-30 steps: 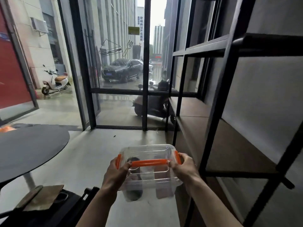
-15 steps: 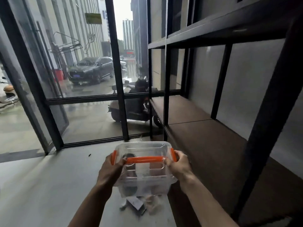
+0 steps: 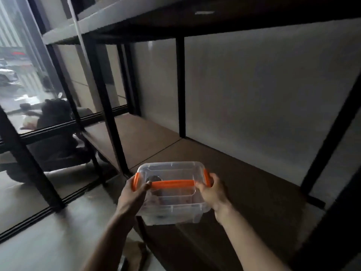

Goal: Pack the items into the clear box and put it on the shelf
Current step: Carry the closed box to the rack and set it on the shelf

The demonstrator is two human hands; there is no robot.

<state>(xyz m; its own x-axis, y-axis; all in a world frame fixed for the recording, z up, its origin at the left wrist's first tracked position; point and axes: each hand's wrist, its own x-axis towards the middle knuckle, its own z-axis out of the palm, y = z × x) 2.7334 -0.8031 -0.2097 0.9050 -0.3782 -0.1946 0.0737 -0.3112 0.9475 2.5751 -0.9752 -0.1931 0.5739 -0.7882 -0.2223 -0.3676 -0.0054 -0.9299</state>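
A clear box (image 3: pixel 172 204) with a lid, an orange handle and orange side clips is held in the air between both hands. My left hand (image 3: pixel 132 198) grips its left end and my right hand (image 3: pixel 212 192) grips its right end. Dark items show dimly through the plastic; what they are is unclear. The box hovers at the front edge of the brown shelf board (image 3: pixel 244 182), part over the board and part over the floor.
The shelf unit has black metal posts (image 3: pixel 180 85) and a dark upper board (image 3: pixel 214 14) overhead. A grey wall backs it. Glass panes with black frames (image 3: pixel 29 159) stand at the left, with a parked scooter (image 3: pixel 54 122) outside. Grey floor lies below left.
The view has swung right toward the shelf. The box, held in both hands, has come closer to the brown shelf board and now overlaps its front edge.
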